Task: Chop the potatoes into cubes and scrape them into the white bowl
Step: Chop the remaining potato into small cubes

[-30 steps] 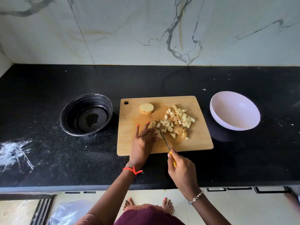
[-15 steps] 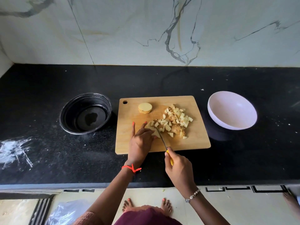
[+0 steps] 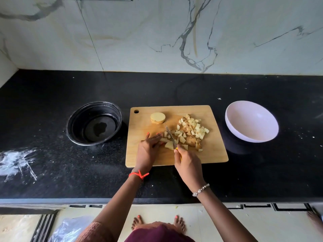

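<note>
A wooden cutting board (image 3: 206,154) lies on the black counter. Several potato cubes (image 3: 192,130) are piled on its right half, and a round potato slice stack (image 3: 157,117) sits near its far left. My left hand (image 3: 148,149) presses straight fingers on potato pieces (image 3: 168,144) at the board's middle. My right hand (image 3: 187,163) grips a yellow-handled knife (image 3: 171,137), whose blade points away across those pieces. The white bowl (image 3: 251,124), with nothing in it, stands to the right of the board.
A black round bowl (image 3: 94,125) holding a little liquid stands left of the board. White powder smears (image 3: 15,163) mark the counter's front left. A marble wall backs the counter. Bare feet and floor show below the counter edge.
My right hand and the knife have moved forward over the board, the blade now reaching further across the potato pieces. My left hand's fingers have flattened on the pieces.
</note>
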